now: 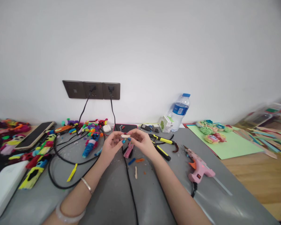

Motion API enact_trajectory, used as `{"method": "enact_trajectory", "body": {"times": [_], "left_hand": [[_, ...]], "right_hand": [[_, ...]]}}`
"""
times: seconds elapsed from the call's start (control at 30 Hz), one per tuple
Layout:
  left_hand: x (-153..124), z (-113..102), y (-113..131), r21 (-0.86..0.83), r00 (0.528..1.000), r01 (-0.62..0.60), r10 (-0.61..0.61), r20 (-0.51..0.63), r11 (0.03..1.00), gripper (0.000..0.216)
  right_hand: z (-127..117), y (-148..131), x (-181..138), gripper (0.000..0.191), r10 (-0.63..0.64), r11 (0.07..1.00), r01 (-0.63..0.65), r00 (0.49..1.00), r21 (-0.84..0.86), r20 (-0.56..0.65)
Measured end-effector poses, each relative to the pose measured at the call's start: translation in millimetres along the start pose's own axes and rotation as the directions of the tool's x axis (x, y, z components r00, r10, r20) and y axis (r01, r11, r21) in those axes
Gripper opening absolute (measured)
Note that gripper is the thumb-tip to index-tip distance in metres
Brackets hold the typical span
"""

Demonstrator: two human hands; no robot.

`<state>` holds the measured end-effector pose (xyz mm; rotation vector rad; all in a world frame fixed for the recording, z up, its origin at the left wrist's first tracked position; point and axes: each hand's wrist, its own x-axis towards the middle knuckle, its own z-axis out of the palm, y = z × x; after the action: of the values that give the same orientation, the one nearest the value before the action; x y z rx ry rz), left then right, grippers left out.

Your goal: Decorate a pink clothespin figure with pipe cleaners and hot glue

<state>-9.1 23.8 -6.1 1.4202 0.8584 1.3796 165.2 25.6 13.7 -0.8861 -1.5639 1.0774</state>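
Note:
Between the fingertips of both hands is a short cream piece of fuzzy pipe cleaner (125, 136). My left hand (111, 144) pinches its left end, and my right hand (142, 142) has its fingers closed at the right end. Just below the hands lies a pink-handled tool (128, 150), partly hidden by the fingers. Closer to me on the grey table are a blue fuzzy piece (131, 161), an orange one (140, 160) and another cream one (136, 172).
A pink glue gun (199, 170) lies right, near yellow-and-black pliers (162, 150). Behind stand a water bottle (179, 112) and a small box (165, 124). Black cables (131, 187) cross the table (107, 200). Colourful fuzzy figures (91, 145), a phone (35, 136) and a white device (7, 190) lie left.

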Motion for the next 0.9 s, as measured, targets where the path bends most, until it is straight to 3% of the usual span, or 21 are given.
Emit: {"method": "enact_trajectory", "body": {"times": [0.23,0.4,0.9], "left_hand": [[0.3,-3.6,-1.6,0.101,0.999,-0.045,0.046,-0.011,0.994,0.022],[0.8,-4.5,-1.5,0.139,0.997,-0.054,0.061,-0.046,0.989,0.019],[-0.2,-2.7,6.5,0.236,0.988,-0.147,0.153,-0.007,0.961,0.010]], "right_hand": [[-0.4,-3.0,-0.4,0.013,-0.130,0.969,0.121,0.991,-0.214,-0.030],[-1.9,-3.1,-1.0,0.008,-0.171,0.954,0.160,0.985,-0.254,-0.019],[-2.3,-0.2,-1.5,0.010,-0.195,0.929,0.184,0.981,-0.320,-0.003]]}}
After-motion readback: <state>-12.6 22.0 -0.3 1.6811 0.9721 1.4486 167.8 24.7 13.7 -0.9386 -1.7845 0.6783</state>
